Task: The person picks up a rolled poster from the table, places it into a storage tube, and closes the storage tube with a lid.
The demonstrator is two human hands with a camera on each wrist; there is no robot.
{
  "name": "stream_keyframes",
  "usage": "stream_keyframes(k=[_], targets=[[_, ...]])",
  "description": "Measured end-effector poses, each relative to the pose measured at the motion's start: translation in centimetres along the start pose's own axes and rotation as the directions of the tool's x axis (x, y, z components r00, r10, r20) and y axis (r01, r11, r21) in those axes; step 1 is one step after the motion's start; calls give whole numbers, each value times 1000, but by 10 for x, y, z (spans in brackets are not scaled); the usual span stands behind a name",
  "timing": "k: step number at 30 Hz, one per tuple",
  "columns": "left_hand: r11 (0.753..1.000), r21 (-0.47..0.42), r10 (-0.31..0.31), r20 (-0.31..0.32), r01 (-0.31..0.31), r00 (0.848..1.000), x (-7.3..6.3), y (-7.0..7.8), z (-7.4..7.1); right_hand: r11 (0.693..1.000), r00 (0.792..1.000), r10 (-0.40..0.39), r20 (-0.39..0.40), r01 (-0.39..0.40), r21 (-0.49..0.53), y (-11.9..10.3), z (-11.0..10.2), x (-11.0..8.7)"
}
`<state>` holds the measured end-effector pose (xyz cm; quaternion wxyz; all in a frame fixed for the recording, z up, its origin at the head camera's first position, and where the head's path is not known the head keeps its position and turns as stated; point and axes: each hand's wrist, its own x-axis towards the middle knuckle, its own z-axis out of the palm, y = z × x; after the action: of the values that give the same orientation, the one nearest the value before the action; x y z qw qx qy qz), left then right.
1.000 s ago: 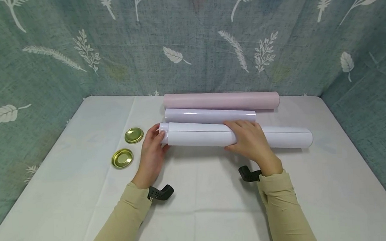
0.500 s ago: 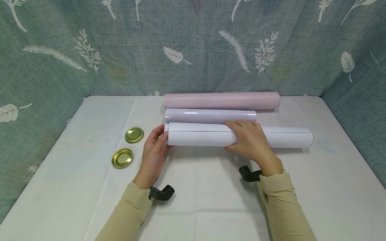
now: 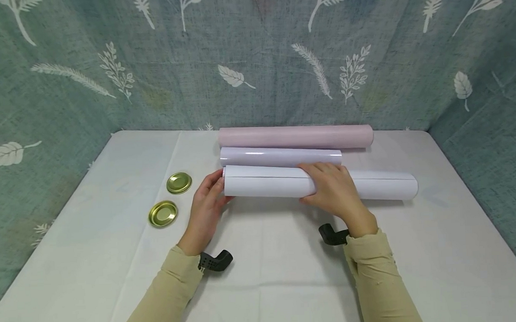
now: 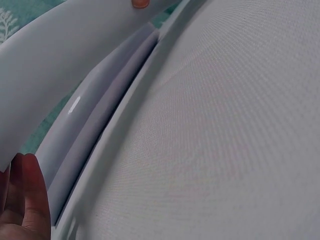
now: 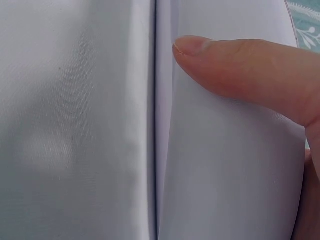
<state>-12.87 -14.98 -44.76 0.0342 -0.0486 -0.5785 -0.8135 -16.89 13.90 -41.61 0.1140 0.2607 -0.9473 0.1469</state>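
A long white paper roll (image 3: 267,180) lies across the middle of the head view, a straight seam running along its top. At its left end is my left hand (image 3: 204,212), thumb on the near side and fingers behind, holding the rim. A thin sliver of an inner roll (image 3: 223,172) shows there; the rest is hidden inside. My right hand (image 3: 333,191) grips the white roll from above, right of its middle. In the right wrist view the thumb (image 5: 240,65) presses on the paper. The left wrist view shows left fingers (image 4: 35,190) at the roll's end.
Behind the white roll lies a shorter, glossy lavender roll (image 3: 279,155), and behind that a pink roll (image 3: 295,137). Two gold round lids (image 3: 179,182) sit left of my left hand. A white cloth (image 3: 261,265) covers the table; patterned green fabric (image 3: 254,61) stands behind.
My left hand has moved slightly right, and the glossy inner roll that stuck out at the left end has slid almost wholly into the white roll. My right hand keeps its grip.
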Motion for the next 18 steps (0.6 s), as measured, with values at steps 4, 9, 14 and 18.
stream_keyframes(k=[4, 9, 14, 18], targets=[[1000, 9, 12, -8, -12, 1000, 0, -1, -1, 1000, 1000, 0, 0, 0, -3, 0, 0, 0], [1000, 20, 14, -32, -13, 999, 0, -1, -1, 1000, 1000, 3, 0, -3, -4, 0, 0, 0], [1000, 24, 2, -32, -1, 1000, 1, -2, 0, 1000, 1000, -1, -1, 1, -3, 1, -1, 0], [1000, 26, -7, -15, 7, 1000, 1, -4, 0, 1000, 1000, -5, -1, 5, 4, 1, -1, -1]])
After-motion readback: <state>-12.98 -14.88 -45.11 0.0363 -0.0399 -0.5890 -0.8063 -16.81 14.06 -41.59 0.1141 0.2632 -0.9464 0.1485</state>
